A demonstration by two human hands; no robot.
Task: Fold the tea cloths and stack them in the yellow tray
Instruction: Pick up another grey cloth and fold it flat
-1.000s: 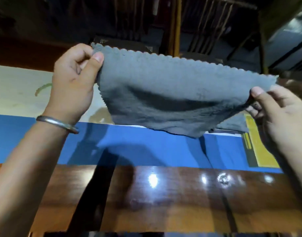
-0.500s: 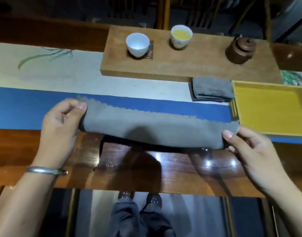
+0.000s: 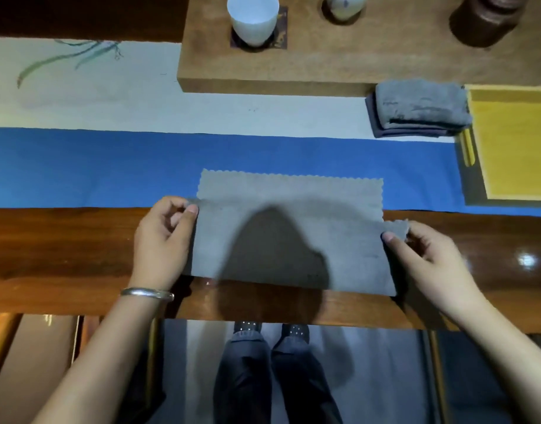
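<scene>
Since a moment ago we have lowered the grey tea cloth (image 3: 289, 237) onto the wooden table edge (image 3: 64, 246), our left hand (image 3: 163, 237) and right hand (image 3: 428, 255) pinching its near layer's corners, with folded cloths (image 3: 420, 108) beside the yellow tray (image 3: 514, 142) beyond.

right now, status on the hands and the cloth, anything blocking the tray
Left hand and right hand each pinch an end of the grey cloth. Cloth half-folded on the table. Yellow tray bare; folded cloths sit beside it, not in it.
</scene>
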